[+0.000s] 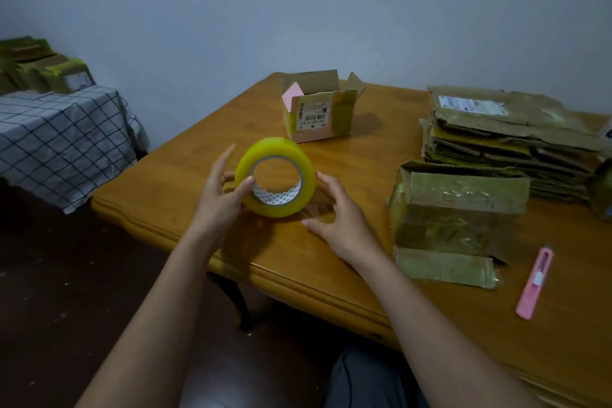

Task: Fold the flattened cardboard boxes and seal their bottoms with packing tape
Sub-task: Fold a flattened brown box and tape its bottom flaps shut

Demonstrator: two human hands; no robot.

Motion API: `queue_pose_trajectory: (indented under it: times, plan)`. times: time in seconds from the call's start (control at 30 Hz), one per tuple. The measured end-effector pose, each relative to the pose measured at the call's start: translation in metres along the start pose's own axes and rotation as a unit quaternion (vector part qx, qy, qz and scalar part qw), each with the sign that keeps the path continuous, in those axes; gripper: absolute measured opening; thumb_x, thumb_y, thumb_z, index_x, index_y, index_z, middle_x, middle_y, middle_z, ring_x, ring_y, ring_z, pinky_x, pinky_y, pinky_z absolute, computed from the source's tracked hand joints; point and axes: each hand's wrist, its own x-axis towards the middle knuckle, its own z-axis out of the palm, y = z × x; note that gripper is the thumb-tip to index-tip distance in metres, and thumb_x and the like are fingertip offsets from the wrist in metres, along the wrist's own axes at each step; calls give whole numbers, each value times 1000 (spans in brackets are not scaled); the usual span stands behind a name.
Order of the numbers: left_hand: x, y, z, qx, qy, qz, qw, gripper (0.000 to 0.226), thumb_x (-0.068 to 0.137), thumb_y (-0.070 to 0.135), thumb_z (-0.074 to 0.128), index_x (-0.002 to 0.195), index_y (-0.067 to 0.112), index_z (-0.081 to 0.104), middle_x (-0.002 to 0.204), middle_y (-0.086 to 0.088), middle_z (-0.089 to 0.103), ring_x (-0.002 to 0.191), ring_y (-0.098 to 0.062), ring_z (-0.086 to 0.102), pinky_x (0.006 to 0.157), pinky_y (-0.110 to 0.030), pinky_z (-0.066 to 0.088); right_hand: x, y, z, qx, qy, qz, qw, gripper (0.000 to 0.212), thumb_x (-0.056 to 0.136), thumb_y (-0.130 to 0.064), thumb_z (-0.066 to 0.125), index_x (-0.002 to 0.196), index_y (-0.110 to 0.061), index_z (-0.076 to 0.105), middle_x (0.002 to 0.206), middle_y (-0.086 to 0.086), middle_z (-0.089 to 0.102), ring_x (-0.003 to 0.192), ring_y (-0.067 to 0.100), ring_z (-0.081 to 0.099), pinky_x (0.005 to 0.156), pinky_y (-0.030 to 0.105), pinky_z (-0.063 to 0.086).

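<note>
Above the wooden table [205, 156], my left hand [218, 195] grips a yellow packing tape roll [275, 152], thumb inside its core and fingers behind it. My right hand [344, 222] is at the roll's right side, fingers curled round a short clear strip of tape pulled off it. To the right, a folded cardboard box [460, 205] covered in old tape lies with one flap spread toward me. Behind it is a stack of flattened cardboard boxes [510, 142]. A small box [318, 113] stands upright with its top flaps open at the far side of the table.
A pink utility knife [535, 281] lies near the table's front right. A dark object [602, 189] is cut off at the right edge. To the left, a checked cloth [59, 139] covers a low surface with more boxes [39, 66] behind it. The floor below is dark.
</note>
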Motion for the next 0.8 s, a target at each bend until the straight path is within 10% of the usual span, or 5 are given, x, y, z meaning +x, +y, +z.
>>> queue_pose_trajectory:
  times: [0.23,0.8]
  plan:
    - [-18,-5,1,-83,24,-8,996,54,94,7,61,143,25,49,126,-5,54,121,-30,56,85,-44,53,-2,-1,6,-187,79,-3,979,37,72,-37,83,97,-10,75,103,3,69,103,17,58,81,20,22]
    - [-23,-14,6,-248,43,-67,966,54,95,0,55,146,17,46,131,-9,60,117,-25,61,81,-37,55,-2,-1,11,-146,197,-69,967,9,87,-10,70,87,-8,78,95,0,73,79,9,62,69,24,53]
